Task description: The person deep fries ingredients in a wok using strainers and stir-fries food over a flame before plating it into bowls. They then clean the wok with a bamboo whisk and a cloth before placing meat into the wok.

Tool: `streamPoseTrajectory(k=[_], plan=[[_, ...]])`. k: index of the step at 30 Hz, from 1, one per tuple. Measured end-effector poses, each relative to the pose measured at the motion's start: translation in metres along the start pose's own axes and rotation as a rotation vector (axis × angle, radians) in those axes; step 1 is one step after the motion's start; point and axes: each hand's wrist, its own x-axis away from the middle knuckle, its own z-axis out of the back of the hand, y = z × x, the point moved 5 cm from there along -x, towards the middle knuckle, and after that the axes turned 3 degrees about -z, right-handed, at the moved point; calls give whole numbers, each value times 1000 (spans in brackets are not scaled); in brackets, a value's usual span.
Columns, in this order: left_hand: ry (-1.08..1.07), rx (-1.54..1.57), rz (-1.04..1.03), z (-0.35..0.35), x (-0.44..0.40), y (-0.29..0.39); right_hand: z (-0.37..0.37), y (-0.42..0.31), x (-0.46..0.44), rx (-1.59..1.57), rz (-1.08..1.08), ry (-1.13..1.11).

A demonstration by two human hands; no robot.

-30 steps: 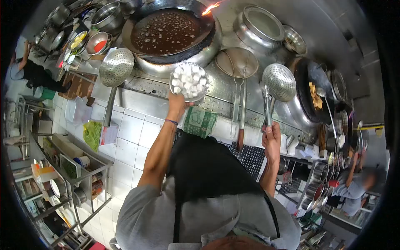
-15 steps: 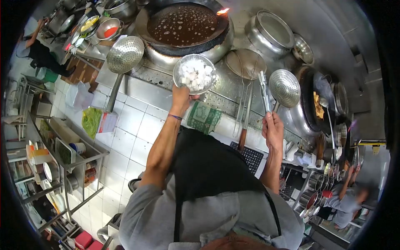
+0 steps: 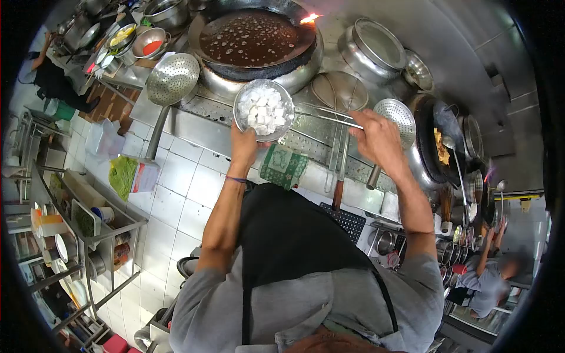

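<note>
My left hand [image 3: 243, 144] grips a clear bowl [image 3: 241, 107] by its near edge. White cubes [image 3: 266, 112], which look dusted with powder, fill it. Closed around the handle end of metal tongs [image 3: 329, 112] is my right hand [image 3: 376, 138]; the tongs point left and their tips reach the bowl's right side. Whether the tips touch the bowl, I cannot tell. Just beyond the bowl stands a large wok [image 3: 197, 42] of dark, bubbling liquid [image 3: 253, 38]. A round mesh strainer [image 3: 338, 90] lies behind the tongs.
Perforated ladles lie left [image 3: 173, 79] and right [image 3: 395, 117] on the steel counter [image 3: 220, 126]. A flame [image 3: 310, 19] burns at the wok's far right edge. A green cloth [image 3: 283, 166] hangs at the counter's front. One person [image 3: 53, 79] is far left, another [image 3: 485, 288] far right.
My right hand has swung the tongs from upright at the right to sideways, bringing their tips to the bowl. The bowl, still in my left hand, appears slightly further left and lower.
</note>
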Motion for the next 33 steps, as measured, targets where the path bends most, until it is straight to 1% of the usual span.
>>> streamPoseTrajectory(k=[3,6,9,10,12,16,19,21,22,25,28,31,33], plan=[[43,-11,-9,0,19,27,13,-27,-23,45,64,-18],[23,-10,-18,9,28,38,6,-50,-42,86,215,27],[66,49,-55,20,33,44,-5,-73,-61,135,232,-73],[89,41,-32,27,32,42,-3,-79,-68,140,244,-81],[115,75,-48,39,29,42,7,-88,-83,155,272,-96],[186,117,-81,65,19,39,22,-89,-124,127,204,87],[203,154,-54,73,16,42,-2,-74,-183,266,62,31],[203,175,-34,78,17,43,-47,-42,-228,379,62,11],[204,185,-34,81,18,43,-59,-31,-239,433,62,-1],[231,195,-21,85,27,53,-49,-34,-235,323,66,58],[244,177,-58,90,33,63,-4,-79,-192,156,161,14],[214,115,-78,87,35,74,12,-126,-144,152,489,-16],[164,71,-74,81,33,85,0,-142,-135,232,584,6]])
